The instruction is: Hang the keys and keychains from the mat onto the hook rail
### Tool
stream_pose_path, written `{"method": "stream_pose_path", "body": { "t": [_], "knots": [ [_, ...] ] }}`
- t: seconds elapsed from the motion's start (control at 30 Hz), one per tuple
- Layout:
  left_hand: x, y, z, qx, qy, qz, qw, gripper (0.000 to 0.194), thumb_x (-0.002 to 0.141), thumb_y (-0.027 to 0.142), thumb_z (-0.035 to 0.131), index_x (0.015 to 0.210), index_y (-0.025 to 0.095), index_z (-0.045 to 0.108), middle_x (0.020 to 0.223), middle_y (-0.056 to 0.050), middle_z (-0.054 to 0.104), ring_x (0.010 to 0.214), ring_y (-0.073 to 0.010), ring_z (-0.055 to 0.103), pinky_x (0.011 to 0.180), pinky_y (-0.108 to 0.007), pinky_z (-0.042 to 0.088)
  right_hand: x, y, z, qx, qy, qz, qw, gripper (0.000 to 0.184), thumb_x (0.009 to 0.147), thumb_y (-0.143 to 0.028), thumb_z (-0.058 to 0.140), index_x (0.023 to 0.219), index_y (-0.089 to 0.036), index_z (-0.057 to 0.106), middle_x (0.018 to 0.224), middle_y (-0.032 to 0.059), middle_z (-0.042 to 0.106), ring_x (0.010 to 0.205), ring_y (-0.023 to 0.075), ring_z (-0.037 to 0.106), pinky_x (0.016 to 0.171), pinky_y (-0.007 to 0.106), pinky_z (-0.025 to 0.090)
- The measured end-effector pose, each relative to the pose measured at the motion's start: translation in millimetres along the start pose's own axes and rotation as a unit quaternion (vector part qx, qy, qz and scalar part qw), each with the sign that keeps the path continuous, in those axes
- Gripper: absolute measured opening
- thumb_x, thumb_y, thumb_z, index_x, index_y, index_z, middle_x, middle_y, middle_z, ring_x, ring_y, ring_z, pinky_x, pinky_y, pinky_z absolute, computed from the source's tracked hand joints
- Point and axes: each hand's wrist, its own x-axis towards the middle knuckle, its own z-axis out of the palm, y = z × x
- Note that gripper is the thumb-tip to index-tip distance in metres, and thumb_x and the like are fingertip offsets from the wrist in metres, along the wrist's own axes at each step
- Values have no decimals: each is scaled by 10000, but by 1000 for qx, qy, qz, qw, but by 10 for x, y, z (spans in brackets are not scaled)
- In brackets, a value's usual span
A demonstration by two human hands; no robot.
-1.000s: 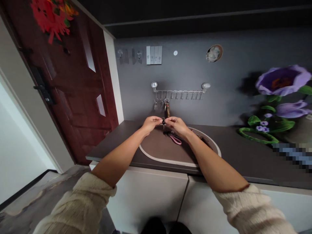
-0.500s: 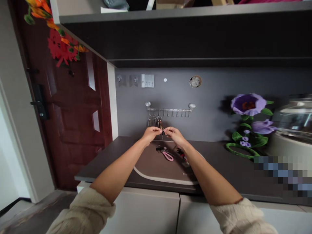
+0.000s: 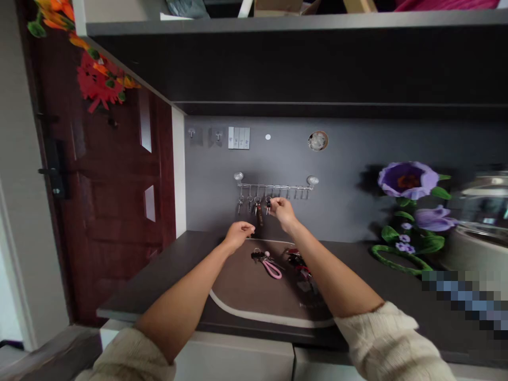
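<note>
At the hook rail (image 3: 278, 187) on the grey wall, my right hand (image 3: 282, 213) pinches a small bunch of keys (image 3: 269, 206) with a dark head, its ring up at a hook. Whether the ring sits on the hook I cannot tell. To the left on the same rail hang several key sets, among them keys with a brown fob (image 3: 259, 214). My left hand (image 3: 238, 235) is lower and apart from the rail, fingers together, with nothing visible in them. Below, keys with a pink strap (image 3: 271, 268) and a dark-red bunch of keys (image 3: 300, 264) lie on the brown mat (image 3: 246, 296).
Overhead juts a dark shelf (image 3: 297, 69). Purple artificial flowers (image 3: 408, 180) and a glass-topped container (image 3: 484, 211) stand on the counter (image 3: 365, 286) at right. A dark red door (image 3: 119, 222) is at left. Small hooks (image 3: 218, 136) and labels (image 3: 239, 138) are on the wall.
Both hands held the small keys together lower down. Now my left hand has let go and moved down-left, while my right hand has raised the keys to the rail. The view has tilted up.
</note>
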Motion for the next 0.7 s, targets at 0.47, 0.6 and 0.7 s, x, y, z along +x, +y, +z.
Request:
{"method": "stream_pose_path", "body": {
  "t": [0.47,0.6,0.7],
  "knots": [
    [27,-79,-24,21,-21,-12,999,168,665,274,550,695,116,600,624,-27,602,518,-80,483,526,-208,369,278,85,379,110,183,96,972,95,739,-158,461,646,-154,480,505,-48,476,440,49,469,450,181,441],
    [38,-71,-20,10,-20,-9,1000,160,671,266,552,692,113,596,620,-27,597,515,-74,482,524,-200,375,294,105,400,113,189,100,970,105,740,-151,455,642,-148,491,511,-40,481,443,49,467,463,192,459],
    [40,-57,-18,-7,-18,-16,1000,142,673,247,549,681,112,592,614,-25,593,510,-68,478,529,-198,380,310,115,414,112,190,96,971,106,734,-148,461,632,-148,489,516,-36,484,445,49,466,470,198,468]
  ]
}}
